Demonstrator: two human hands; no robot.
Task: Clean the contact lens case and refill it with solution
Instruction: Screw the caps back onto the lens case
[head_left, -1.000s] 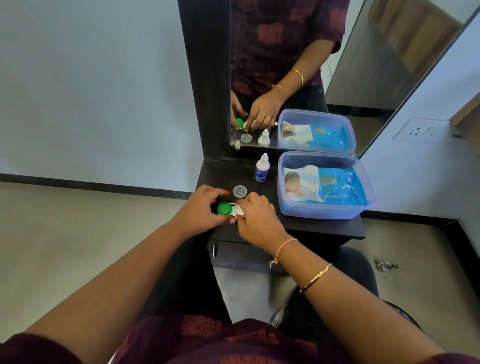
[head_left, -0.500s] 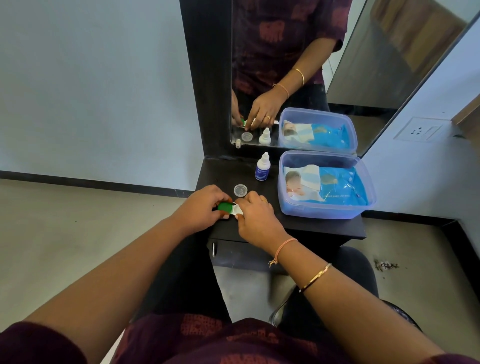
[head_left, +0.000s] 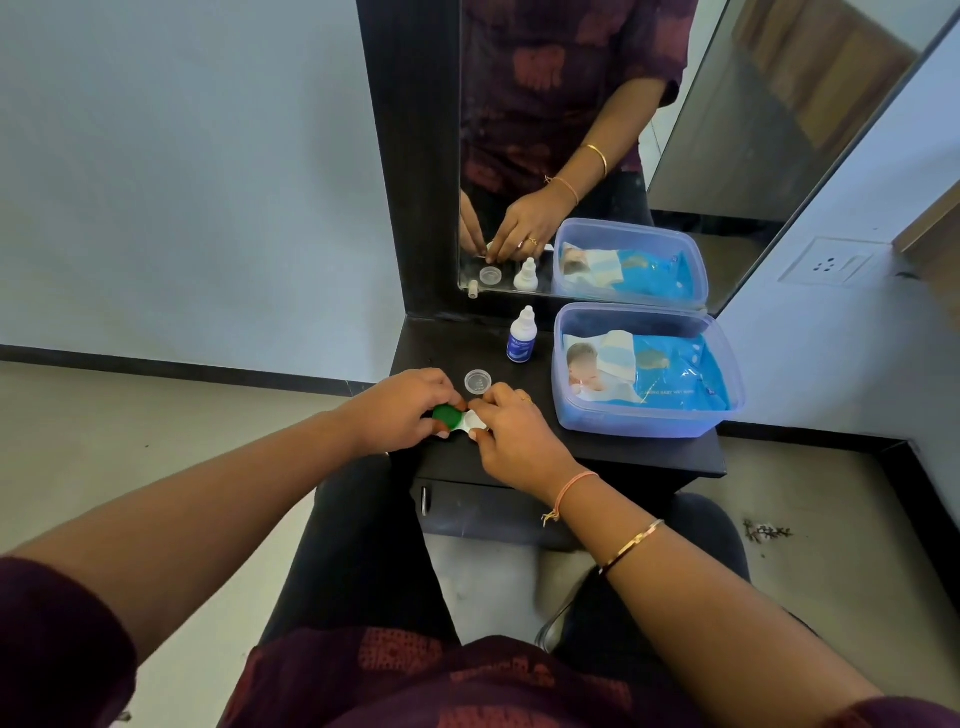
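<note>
a person's left hand (head_left: 402, 413) and right hand (head_left: 511, 434) work a case (head_left: 474, 422) at the front edge of a dark shelf (head_left: 649, 457), below a mirror (head_left: 753, 130). the left fingers curl round the green cap (head_left: 445, 414); the right thumb and fingers pinch the case's white end.

over the last 1 second the case has barely shifted, but the left fingers have closed in on the green cap, which lay more fully on show before. that suggests the cap is being twisted, though whether on or off cannot be told. 1 clear cap (head_left: 478, 382) stays loose on the shelf just behind the hands, so 1 well is probably open. the bottle (head_left: 521, 338) stands upright in the same spot near the mirror, untouched, so refilling looks not yet begun.

the bottle's blue label carries print too small to read. the blue wipes pack (head_left: 675, 364) inside the tub (head_left: 649, 423) shows a picture of a baby and a small line that appears to include "baby wet" — the brand is not legible.
</note>
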